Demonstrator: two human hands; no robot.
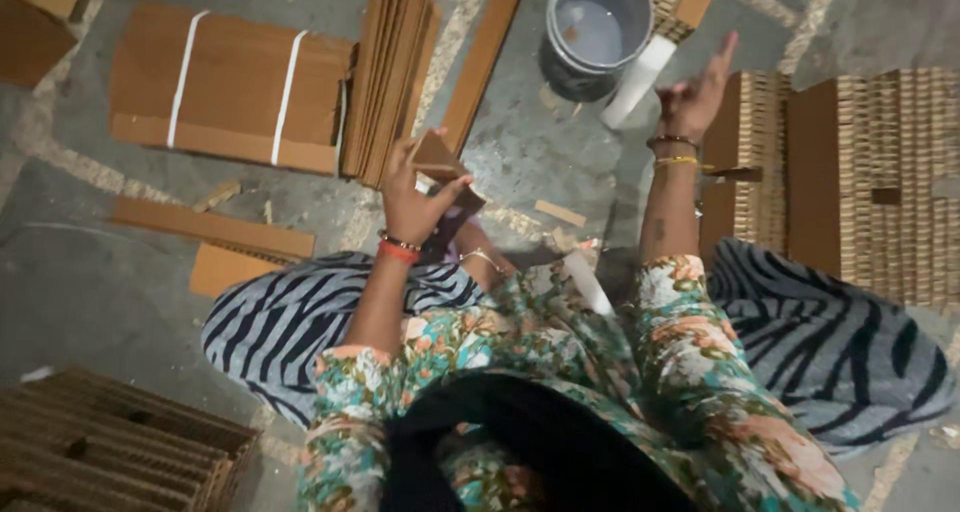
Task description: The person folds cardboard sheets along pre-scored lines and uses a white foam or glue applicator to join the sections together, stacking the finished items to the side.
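**Seated person holding a small cardboard piece among stacks of cardboard**

A small brown cardboard piece [437,157] is held up in front of the person's lap, above the concrete floor [60,272]. The left hand [412,197] is closed around its lower edge, thumb on one side and fingers on the other, so the piece stands tilted upward. The right hand [695,92] is raised and apart from it, fingers spread and holding nothing, close to a white strip [640,80] that leans against a grey bucket [598,27].

The person sits on the floor in a floral top, with striped fabric spread over the knees. Beyond the held piece, a fan of upright cardboard sheets [392,72] stands beside a flat bundle of cardboard [232,84] tied with two white straps. Loose cardboard strips [212,229] lie near the left knee. To the right are stacks of corrugated board [885,172], seen edge-on, and another corrugated stack [110,447] sits at the lower left.

Judging from the hold, the piece is pinched only at one end, so it could slip or bend if the fingers loosen. The raised right hand is near the bucket and could knock the leaning strip over. Scraps scattered by the knees could be crushed if the legs move.
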